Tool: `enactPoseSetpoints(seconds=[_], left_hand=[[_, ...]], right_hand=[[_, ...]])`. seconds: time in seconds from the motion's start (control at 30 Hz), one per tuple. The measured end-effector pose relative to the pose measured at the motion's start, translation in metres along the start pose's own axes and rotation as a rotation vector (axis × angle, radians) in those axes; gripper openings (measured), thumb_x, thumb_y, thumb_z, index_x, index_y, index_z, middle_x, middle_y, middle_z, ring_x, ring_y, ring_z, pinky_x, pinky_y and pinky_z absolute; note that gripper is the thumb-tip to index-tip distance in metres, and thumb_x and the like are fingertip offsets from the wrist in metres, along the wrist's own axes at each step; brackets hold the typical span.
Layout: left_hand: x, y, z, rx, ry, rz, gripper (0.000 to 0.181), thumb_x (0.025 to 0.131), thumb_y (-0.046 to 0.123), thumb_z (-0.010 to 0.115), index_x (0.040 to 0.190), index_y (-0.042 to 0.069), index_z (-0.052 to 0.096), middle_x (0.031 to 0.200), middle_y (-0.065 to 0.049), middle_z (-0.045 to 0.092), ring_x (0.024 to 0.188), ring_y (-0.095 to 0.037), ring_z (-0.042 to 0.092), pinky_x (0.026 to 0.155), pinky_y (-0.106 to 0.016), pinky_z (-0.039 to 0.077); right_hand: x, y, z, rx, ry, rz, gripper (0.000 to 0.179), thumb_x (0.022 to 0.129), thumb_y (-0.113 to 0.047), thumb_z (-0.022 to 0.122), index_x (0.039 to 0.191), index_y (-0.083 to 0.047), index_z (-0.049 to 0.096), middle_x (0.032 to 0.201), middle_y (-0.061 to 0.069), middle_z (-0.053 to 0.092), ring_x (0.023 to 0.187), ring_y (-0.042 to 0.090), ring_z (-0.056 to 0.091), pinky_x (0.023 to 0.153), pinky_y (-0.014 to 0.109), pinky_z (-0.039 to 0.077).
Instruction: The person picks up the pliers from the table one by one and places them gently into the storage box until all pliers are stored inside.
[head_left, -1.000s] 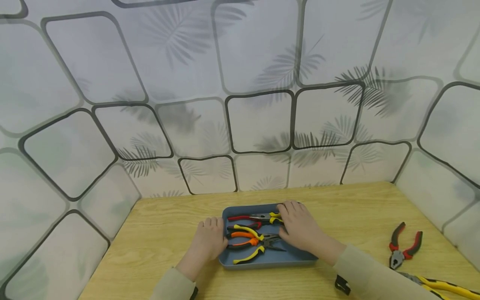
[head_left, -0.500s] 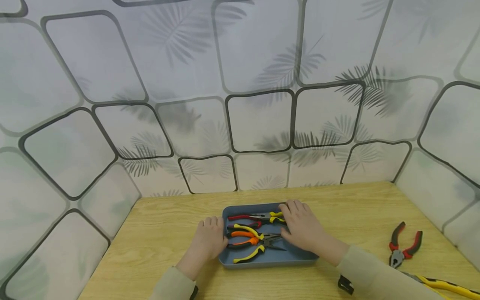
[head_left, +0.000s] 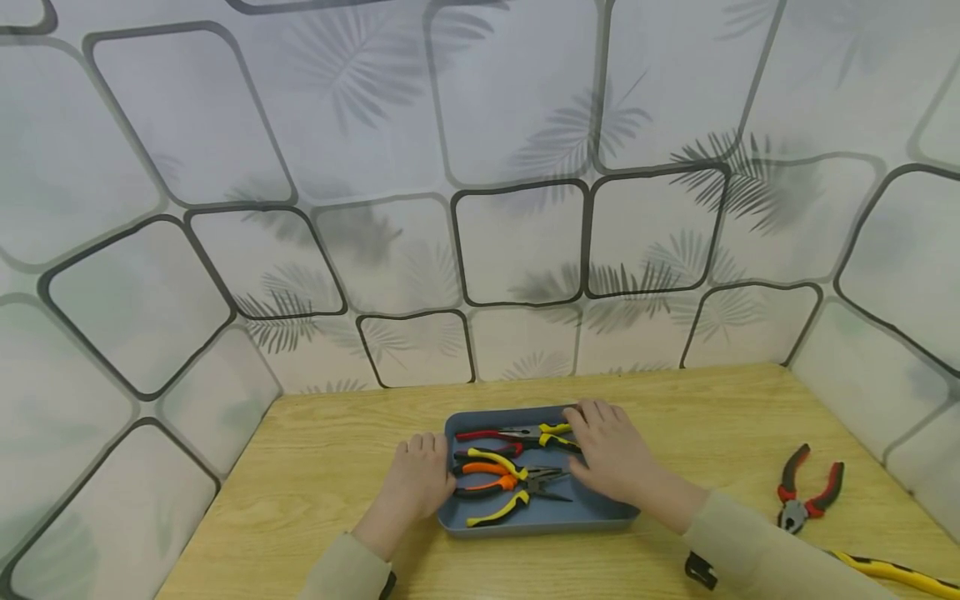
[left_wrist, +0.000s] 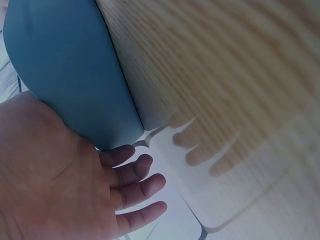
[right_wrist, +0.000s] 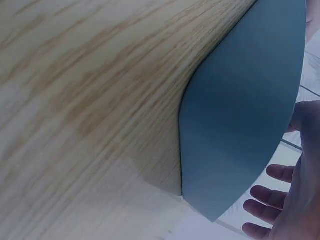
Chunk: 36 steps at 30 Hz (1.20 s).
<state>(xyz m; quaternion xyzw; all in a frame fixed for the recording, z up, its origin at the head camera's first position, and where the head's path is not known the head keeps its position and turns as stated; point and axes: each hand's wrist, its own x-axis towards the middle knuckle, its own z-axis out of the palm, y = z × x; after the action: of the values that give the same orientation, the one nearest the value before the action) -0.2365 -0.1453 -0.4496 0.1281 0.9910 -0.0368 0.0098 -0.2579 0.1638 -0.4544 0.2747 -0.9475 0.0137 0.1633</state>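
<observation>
A shallow blue-grey tray (head_left: 536, 529) lies on the table with several pliers in it. My left hand (head_left: 420, 477) rests against its left end; in the left wrist view the palm meets the end wall, fingers loosely extended. My right hand (head_left: 617, 454) lies over the right end, its fingertips inside the rim's outline and fingers spread in the right wrist view. Yellow-handled long-nose pliers (head_left: 534, 483) lie spread open over orange-and-black-handled pliers (head_left: 487, 492). Behind them are pliers with yellow-and-black handles (head_left: 557, 428) and a red handle (head_left: 480, 435).
Red-and-black-handled pliers (head_left: 795, 510) lie spread on the table to the right. In front of them is a yellow-and-black handle (head_left: 896, 572), partly hidden by the right sleeve (head_left: 757, 546). Patterned walls (head_left: 525, 342) enclose the wooden table (head_left: 322, 467) at the back and sides.
My right hand has slid slightly to the right, uncovering more of the yellow-and-black handles, and its sleeve covers more of the tool at lower right. Left hand and tray look unmoved.
</observation>
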Motion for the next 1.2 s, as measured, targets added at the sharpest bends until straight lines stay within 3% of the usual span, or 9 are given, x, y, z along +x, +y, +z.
enactPoseSetpoints(seconds=[0.97,1.2], left_hand=[[0.000,0.001,-0.001,-0.020,0.002,-0.008,0.043,0.095,0.032,0.070,0.122,0.000,0.057,0.114,-0.017,0.064,0.106,-0.033,0.061,0.095,-0.050,0.051],[0.002,0.000,0.002,-0.041,0.009,-0.009,0.043,0.095,0.031,0.070,0.123,0.000,0.058,0.116,-0.018,0.064,0.108,-0.034,0.061,0.097,-0.051,0.051]], right_hand=[[-0.020,0.021,-0.014,-0.060,0.013,-0.006,0.054,0.087,-0.030,0.080,0.130,-0.005,0.058,0.118,0.017,0.060,0.109,0.035,0.061,0.092,0.054,0.054],[-0.025,0.028,-0.019,-0.060,-0.009,0.038,0.057,0.088,-0.027,0.077,0.135,-0.002,0.059,0.123,0.021,0.061,0.113,0.038,0.061,0.095,0.055,0.053]])
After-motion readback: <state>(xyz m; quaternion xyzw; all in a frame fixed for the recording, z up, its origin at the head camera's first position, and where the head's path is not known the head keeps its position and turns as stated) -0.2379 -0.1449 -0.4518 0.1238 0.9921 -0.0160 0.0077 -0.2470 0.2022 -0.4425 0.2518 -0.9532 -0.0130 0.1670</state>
